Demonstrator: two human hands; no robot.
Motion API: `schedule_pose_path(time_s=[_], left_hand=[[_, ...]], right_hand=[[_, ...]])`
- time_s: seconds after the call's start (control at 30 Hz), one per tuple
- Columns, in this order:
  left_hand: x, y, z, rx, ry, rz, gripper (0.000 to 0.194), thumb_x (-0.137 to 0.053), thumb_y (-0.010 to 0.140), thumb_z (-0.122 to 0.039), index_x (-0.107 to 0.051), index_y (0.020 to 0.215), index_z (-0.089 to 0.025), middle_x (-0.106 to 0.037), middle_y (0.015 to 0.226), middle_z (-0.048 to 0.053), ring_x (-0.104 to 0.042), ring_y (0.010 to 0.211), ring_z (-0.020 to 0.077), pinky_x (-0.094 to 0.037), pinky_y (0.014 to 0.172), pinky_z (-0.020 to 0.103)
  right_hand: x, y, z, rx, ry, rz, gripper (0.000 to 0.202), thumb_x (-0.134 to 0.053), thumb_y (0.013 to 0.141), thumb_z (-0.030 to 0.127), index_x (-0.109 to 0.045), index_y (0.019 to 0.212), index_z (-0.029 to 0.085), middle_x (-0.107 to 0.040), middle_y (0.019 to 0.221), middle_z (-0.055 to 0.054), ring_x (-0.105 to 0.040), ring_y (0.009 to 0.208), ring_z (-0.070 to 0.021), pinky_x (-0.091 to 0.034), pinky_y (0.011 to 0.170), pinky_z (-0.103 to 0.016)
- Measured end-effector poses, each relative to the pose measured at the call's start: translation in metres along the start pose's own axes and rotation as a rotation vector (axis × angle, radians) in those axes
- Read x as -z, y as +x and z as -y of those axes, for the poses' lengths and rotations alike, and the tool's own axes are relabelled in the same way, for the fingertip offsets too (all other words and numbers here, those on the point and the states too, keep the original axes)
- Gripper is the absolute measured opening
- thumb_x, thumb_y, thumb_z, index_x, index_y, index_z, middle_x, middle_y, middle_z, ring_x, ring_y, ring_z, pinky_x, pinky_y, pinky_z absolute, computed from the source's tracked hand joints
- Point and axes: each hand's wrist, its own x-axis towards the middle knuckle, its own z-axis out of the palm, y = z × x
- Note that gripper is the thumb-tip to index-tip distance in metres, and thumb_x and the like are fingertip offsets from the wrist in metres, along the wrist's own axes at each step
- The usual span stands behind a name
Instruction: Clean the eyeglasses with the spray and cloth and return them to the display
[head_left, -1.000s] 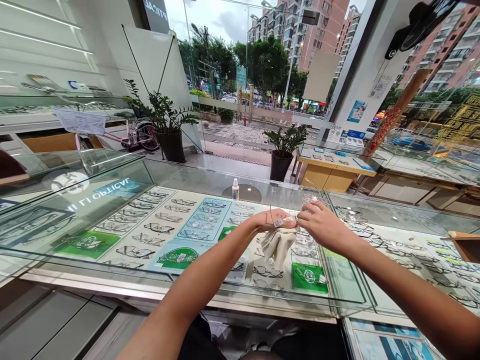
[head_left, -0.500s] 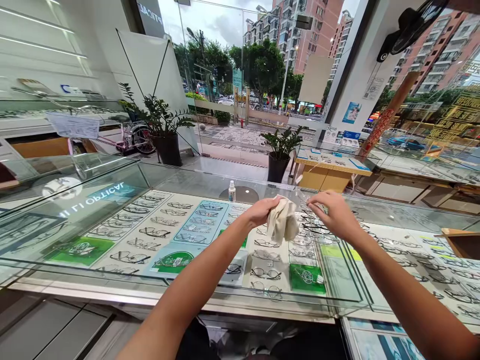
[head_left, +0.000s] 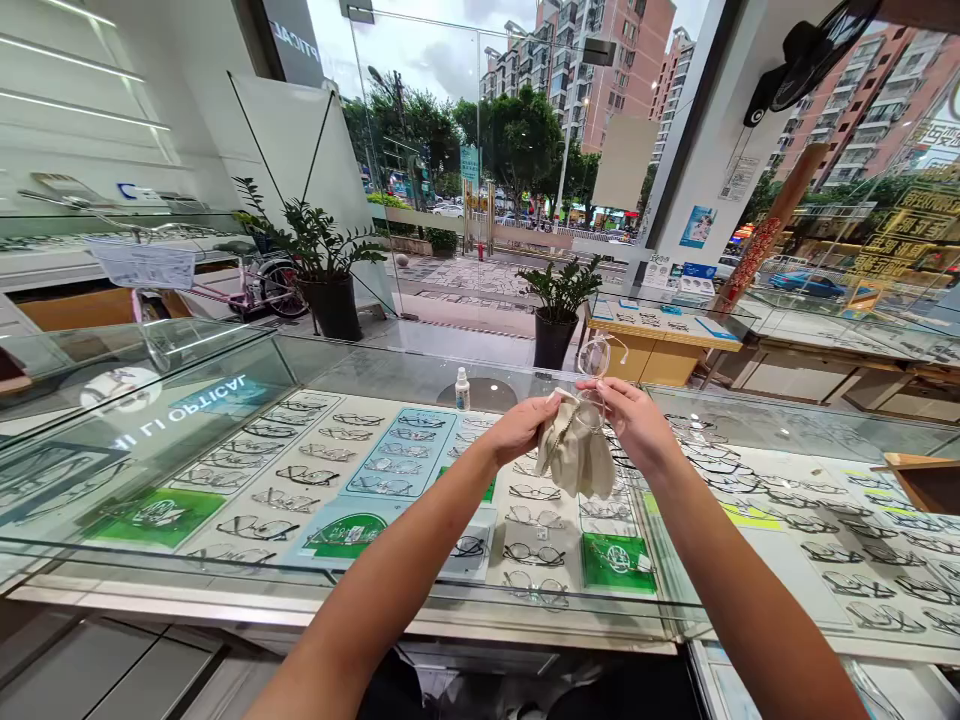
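Note:
My left hand (head_left: 526, 425) is closed on a beige cleaning cloth (head_left: 576, 460), which hangs in folds above the glass counter. Beside it, my right hand (head_left: 628, 418) pinches a pair of clear-framed eyeglasses (head_left: 594, 355). One lens stands up above the fingers, and the other is down against the cloth. A thin temple arm sticks out to the upper right. The fingertips of both hands are close together, and the cloth partly hides where they touch the frame.
Below the hands, a glass display counter (head_left: 420, 590) holds rows of eyeglasses and green cards (head_left: 619, 562). A small white spray bottle (head_left: 462, 388) stands on the glass beyond my left hand. Potted plants (head_left: 556, 310) and a side table (head_left: 660, 335) are farther back.
My right hand has moved left to the cloth, bringing the eyeglasses against it. The cloth has spread and shifted slightly right; my left hand still holds it.

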Motion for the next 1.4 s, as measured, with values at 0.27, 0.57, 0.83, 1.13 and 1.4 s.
schedule_pose_path(time_s=[0.27, 0.57, 0.83, 1.13, 1.4], left_hand=[[-0.004, -0.002, 0.003, -0.052, -0.012, -0.029, 0.057, -0.084, 0.077, -0.062, -0.073, 0.098, -0.010, -0.072, 0.084, 0.008, -0.063, 0.072, 0.0132, -0.049, 0.071, 0.023], [0.015, -0.002, -0.004, 0.035, 0.120, -0.013, 0.058, -0.080, 0.079, -0.067, -0.073, 0.090, -0.011, -0.071, 0.084, 0.008, -0.060, 0.073, 0.0133, -0.047, 0.072, 0.024], [0.025, -0.008, -0.011, 0.165, 0.403, 0.091, 0.059, -0.072, 0.082, -0.072, -0.076, 0.092, -0.014, -0.069, 0.083, 0.007, -0.057, 0.072, 0.0163, -0.045, 0.067, 0.027], [0.017, -0.013, -0.022, 0.211, 0.478, 0.216, 0.049, -0.078, 0.081, -0.063, -0.068, 0.078, -0.014, -0.058, 0.070, 0.001, -0.049, 0.064, 0.0124, -0.037, 0.060, 0.025], [0.002, -0.006, -0.012, 0.065, 0.355, 0.060, 0.044, -0.083, 0.080, -0.053, -0.071, 0.091, -0.011, -0.064, 0.080, 0.004, -0.054, 0.071, 0.0117, -0.038, 0.066, 0.023]], right_hand=[[-0.014, 0.004, -0.023, -0.010, 0.192, -0.036, 0.030, -0.086, 0.077, 0.047, -0.081, 0.093, 0.022, -0.080, 0.110, -0.007, -0.068, 0.088, -0.0188, -0.054, 0.073, -0.029], [0.003, 0.013, -0.043, 0.105, 0.106, -0.092, 0.026, -0.082, 0.082, 0.048, -0.080, 0.091, 0.024, -0.079, 0.102, -0.005, -0.067, 0.098, -0.0206, -0.053, 0.093, -0.035], [0.015, 0.012, -0.057, 0.065, 0.010, 0.044, 0.023, -0.082, 0.082, 0.048, -0.079, 0.086, 0.026, -0.078, 0.098, -0.004, -0.067, 0.104, -0.0241, -0.048, 0.103, -0.040], [0.012, 0.010, -0.061, 0.005, 0.019, 0.120, 0.027, -0.082, 0.081, 0.051, -0.080, 0.087, 0.025, -0.077, 0.099, -0.004, -0.067, 0.103, -0.0232, -0.050, 0.100, -0.037], [0.007, 0.009, -0.062, -0.072, 0.218, 0.030, 0.028, -0.087, 0.076, 0.048, -0.079, 0.088, 0.024, -0.076, 0.096, -0.003, -0.066, 0.081, -0.0173, -0.053, 0.070, -0.028]])
